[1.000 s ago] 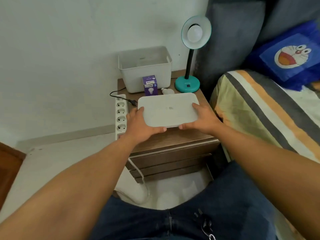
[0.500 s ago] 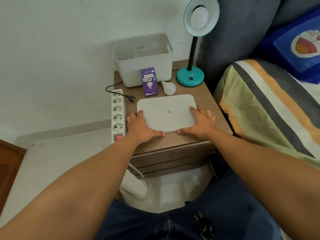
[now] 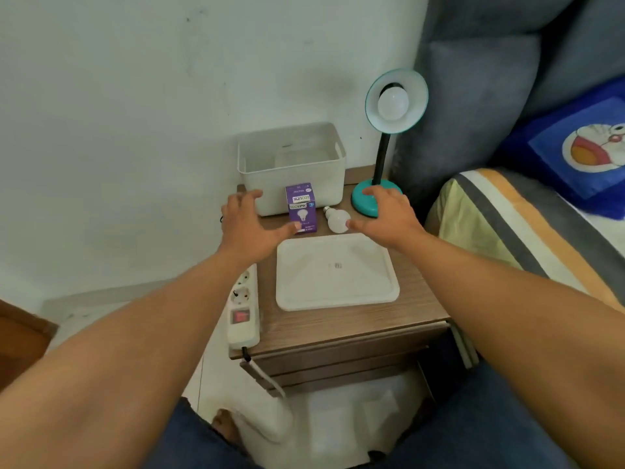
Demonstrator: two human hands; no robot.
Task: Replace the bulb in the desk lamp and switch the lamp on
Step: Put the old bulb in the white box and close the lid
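Both hands are out over the far half of the nightstand [image 3: 341, 328], spread wide and holding nothing. The left hand [image 3: 248, 228] has its fingers fanned and its palm down, in front of the near left corner of the white bin [image 3: 291, 164]; its thumb tip lies against the lower edge of the purple bulb box [image 3: 301, 207] as seen from the head camera, though whether it truly touches the box cannot be told. The right hand [image 3: 385, 220] is likewise splayed, palm down, its fingertips over the near edge of the teal lamp base [image 3: 367, 201] and its thumb pointing toward the loose bulb [image 3: 337, 220], close to it; contact cannot be made out.

The loose bulb lies on its side on the wood, between the box and the lamp base, its screw cap toward the bin. The box stands upright just in front of the bin. The lamp [image 3: 395, 99] stands at the back right corner, its shade tipped toward the camera with a white bulb [image 3: 393, 102] seated in it, unlit. A white lid [image 3: 334, 270] lies flat on the nightstand nearer the person, with neither hand on it. A power strip [image 3: 244, 306] runs along the left edge, its red switch visible.
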